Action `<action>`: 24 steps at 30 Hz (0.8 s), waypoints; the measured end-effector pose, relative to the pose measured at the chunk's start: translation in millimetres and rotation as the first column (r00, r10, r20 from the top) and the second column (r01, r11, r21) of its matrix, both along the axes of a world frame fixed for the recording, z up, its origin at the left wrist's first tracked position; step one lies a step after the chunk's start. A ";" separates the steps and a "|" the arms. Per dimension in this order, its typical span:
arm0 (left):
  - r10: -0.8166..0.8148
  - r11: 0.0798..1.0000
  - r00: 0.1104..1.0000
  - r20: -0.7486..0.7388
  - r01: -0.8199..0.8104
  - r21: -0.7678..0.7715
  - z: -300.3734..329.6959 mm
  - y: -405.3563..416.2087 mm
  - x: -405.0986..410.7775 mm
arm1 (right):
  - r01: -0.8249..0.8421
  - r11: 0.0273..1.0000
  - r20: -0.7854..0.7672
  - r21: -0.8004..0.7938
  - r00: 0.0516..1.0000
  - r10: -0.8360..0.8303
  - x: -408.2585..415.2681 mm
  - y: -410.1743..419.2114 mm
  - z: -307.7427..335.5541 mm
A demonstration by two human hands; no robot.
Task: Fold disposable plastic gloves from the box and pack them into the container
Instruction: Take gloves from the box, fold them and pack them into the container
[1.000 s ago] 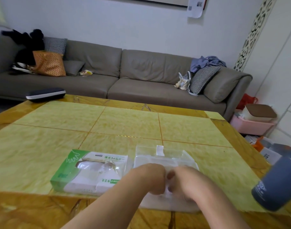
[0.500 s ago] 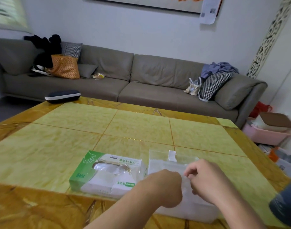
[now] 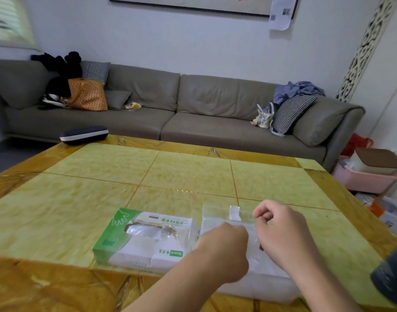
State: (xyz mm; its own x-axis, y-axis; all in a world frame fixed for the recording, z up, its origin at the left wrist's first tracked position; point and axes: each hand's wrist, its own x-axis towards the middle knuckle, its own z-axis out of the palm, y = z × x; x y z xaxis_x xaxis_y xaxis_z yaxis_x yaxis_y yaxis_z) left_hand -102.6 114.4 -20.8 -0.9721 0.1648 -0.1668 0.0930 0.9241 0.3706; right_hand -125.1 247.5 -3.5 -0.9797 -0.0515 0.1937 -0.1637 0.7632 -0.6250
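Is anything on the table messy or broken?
The glove box has its top torn open raggedly, with crumpled plastic gloves poking out. That looks like normal use. Nothing is spilled. Both hands are busy over the clear container beside it.

left hand (image 3: pixel 224 251): fisted grip | right hand (image 3: pixel 283 235): fingers curled, pinching

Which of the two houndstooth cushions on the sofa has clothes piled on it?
The right-end houndstooth cushion, under the blue clothes; the left houndstooth cushion stands behind the orange bag.
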 end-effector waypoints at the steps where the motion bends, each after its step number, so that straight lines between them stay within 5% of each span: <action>1: -0.002 0.999 0.998 -0.070 0.006 0.052 0.1 -2.6 1.2 | -0.006 1.000 -0.012 0.003 1.000 0.006 1.0 -2.0 -0.6; 8: 0.215 0.928 0.869 -0.445 -0.040 0.371 -0.9 -61.5 13.9 | -0.142 0.971 -0.195 0.193 0.964 0.180 12.9 -28.6 -13.9; 15: 0.443 0.895 0.802 -0.401 -0.372 0.246 -21.2 -146.2 40.5 | -0.536 0.727 -0.083 0.430 0.778 0.622 39.0 -78.8 -40.5; 19: 0.496 0.868 0.808 -0.318 -0.468 0.165 -30.0 -163.9 45.7 | -0.563 0.602 0.013 0.566 0.736 0.677 40.6 -95.7 -55.8; 24: 0.507 0.862 0.810 -0.294 -0.475 0.177 -32.4 -164.8 35.0 | -0.555 0.567 0.048 0.609 0.739 0.672 40.5 -100.3 -57.4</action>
State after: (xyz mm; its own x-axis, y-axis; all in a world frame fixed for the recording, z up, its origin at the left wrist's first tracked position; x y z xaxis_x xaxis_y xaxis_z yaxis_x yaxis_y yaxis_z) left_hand -67.6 -50.4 -53.2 -0.9232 -0.3502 0.1583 -0.2365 0.8424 0.4841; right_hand -84.6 147.2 -60.9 -0.6217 -0.7797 0.0753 -0.7831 0.6207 -0.0384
